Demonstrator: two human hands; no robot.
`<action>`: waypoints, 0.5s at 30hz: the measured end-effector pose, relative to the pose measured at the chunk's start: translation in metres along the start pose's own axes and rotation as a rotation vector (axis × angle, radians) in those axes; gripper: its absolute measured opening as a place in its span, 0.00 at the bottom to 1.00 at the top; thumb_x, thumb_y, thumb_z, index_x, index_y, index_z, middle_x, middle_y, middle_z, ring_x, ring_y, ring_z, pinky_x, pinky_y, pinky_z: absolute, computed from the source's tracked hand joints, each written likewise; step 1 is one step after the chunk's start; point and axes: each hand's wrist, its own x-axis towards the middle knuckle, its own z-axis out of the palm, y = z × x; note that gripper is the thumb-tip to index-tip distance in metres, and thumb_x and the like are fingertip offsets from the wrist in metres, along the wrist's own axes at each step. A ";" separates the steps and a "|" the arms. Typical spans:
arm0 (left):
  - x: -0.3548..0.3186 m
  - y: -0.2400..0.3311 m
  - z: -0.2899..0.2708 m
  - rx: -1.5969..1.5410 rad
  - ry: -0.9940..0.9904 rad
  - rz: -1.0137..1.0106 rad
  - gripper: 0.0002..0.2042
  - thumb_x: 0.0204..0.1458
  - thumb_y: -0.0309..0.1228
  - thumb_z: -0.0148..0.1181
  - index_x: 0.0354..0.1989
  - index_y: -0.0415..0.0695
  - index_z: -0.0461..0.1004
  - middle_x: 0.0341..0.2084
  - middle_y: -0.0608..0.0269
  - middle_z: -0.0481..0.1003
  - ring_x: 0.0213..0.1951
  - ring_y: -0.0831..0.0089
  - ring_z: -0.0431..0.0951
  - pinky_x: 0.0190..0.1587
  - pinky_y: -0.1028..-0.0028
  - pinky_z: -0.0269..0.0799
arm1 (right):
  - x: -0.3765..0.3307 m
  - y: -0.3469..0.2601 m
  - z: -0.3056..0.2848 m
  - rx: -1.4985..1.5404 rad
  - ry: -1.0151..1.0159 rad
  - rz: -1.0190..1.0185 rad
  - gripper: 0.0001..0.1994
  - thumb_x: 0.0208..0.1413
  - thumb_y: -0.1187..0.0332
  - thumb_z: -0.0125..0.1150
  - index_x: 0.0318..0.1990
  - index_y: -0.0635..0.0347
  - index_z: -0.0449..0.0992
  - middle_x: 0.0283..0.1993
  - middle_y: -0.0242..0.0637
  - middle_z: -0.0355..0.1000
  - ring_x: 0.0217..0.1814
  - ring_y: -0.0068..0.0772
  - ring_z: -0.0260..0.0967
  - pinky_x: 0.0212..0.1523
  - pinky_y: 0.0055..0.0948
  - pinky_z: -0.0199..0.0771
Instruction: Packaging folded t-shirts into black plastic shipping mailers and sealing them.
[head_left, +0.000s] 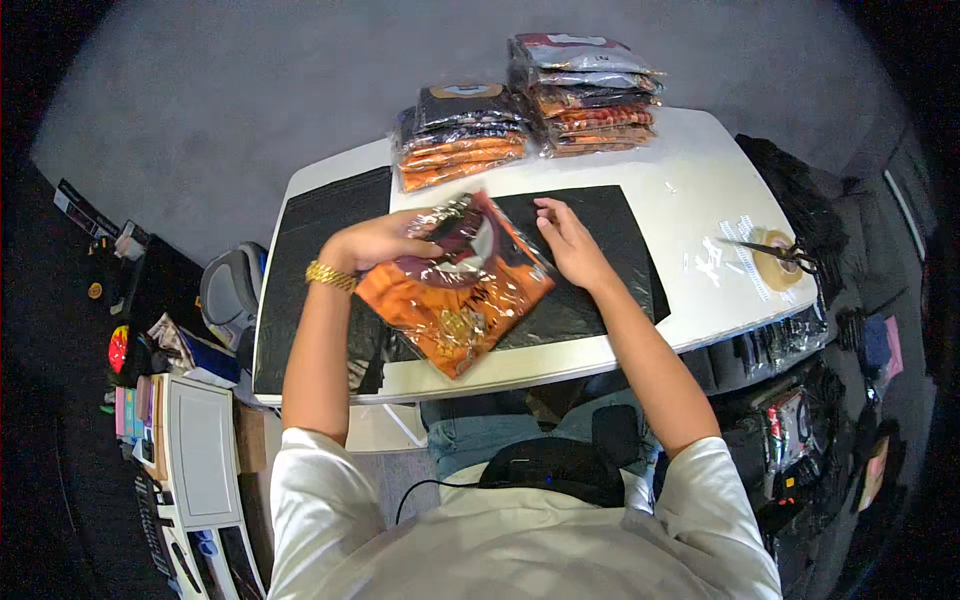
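Observation:
My left hand point(392, 242), with a gold watch on its wrist, grips the upper left edge of an orange folded garment in a clear plastic bag point(440, 310). The package is turned at an angle over the table's front half, its print partly covered by glare. My right hand point(572, 245) is off to the right of the package, fingers apart and holding nothing. Under both lie black plastic mailing bags point(590, 315), spread flat. A further stack of black bags point(310, 260) lies along the table's left side, partly behind my left forearm.
At the table's back stand two piles of bagged garments, a lower pile point(460, 150) and a taller pile point(597, 100). Scissors point(785, 252) rest on a tape roll point(772, 272) at the right of the white table point(690, 210), near white paper scraps point(708, 258). A grey chair point(230, 290) stands left.

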 end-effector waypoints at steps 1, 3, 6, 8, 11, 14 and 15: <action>-0.016 -0.021 -0.013 0.026 0.104 0.095 0.29 0.61 0.32 0.71 0.69 0.38 0.69 0.61 0.60 0.76 0.57 0.73 0.76 0.62 0.71 0.74 | 0.001 -0.003 0.005 -0.006 0.018 -0.059 0.22 0.75 0.59 0.54 0.68 0.62 0.69 0.59 0.53 0.73 0.64 0.51 0.73 0.67 0.42 0.71; -0.055 -0.050 -0.032 -0.028 0.308 0.222 0.26 0.61 0.31 0.72 0.65 0.40 0.71 0.58 0.63 0.76 0.56 0.75 0.77 0.62 0.72 0.74 | -0.001 -0.007 0.004 -0.134 -0.029 -0.120 0.21 0.74 0.58 0.56 0.66 0.62 0.71 0.59 0.53 0.72 0.64 0.54 0.72 0.66 0.44 0.71; -0.111 -0.081 -0.037 -0.222 0.602 0.369 0.26 0.63 0.31 0.70 0.66 0.39 0.69 0.57 0.64 0.77 0.57 0.76 0.77 0.63 0.72 0.73 | -0.009 -0.032 0.009 -0.324 -0.101 -0.190 0.22 0.71 0.58 0.61 0.64 0.61 0.73 0.60 0.53 0.71 0.65 0.56 0.71 0.67 0.46 0.72; -0.149 -0.126 -0.055 -0.276 0.846 0.402 0.27 0.64 0.29 0.68 0.69 0.36 0.67 0.57 0.63 0.77 0.57 0.75 0.77 0.65 0.72 0.71 | -0.013 -0.054 0.024 -0.428 -0.156 -0.245 0.22 0.68 0.58 0.65 0.63 0.61 0.74 0.61 0.53 0.70 0.65 0.58 0.70 0.67 0.47 0.72; -0.171 -0.155 -0.053 -0.460 0.875 0.438 0.28 0.65 0.27 0.66 0.71 0.34 0.66 0.58 0.61 0.77 0.59 0.74 0.77 0.66 0.72 0.69 | -0.013 -0.076 0.058 -0.487 -0.284 -0.403 0.25 0.66 0.56 0.67 0.65 0.58 0.73 0.67 0.51 0.68 0.71 0.58 0.67 0.70 0.51 0.69; -0.167 -0.166 -0.040 -0.364 0.904 0.454 0.27 0.65 0.27 0.66 0.70 0.35 0.67 0.58 0.62 0.77 0.58 0.74 0.77 0.65 0.72 0.70 | -0.018 -0.100 0.101 -0.469 -0.327 -0.412 0.27 0.66 0.53 0.66 0.67 0.57 0.73 0.70 0.51 0.66 0.74 0.57 0.64 0.73 0.53 0.65; -0.164 -0.170 -0.034 -0.354 0.962 0.423 0.22 0.65 0.27 0.66 0.66 0.36 0.70 0.56 0.62 0.79 0.57 0.75 0.77 0.63 0.72 0.72 | -0.020 -0.101 0.114 -0.466 -0.331 -0.415 0.27 0.66 0.53 0.66 0.67 0.57 0.73 0.70 0.51 0.66 0.74 0.57 0.64 0.73 0.53 0.65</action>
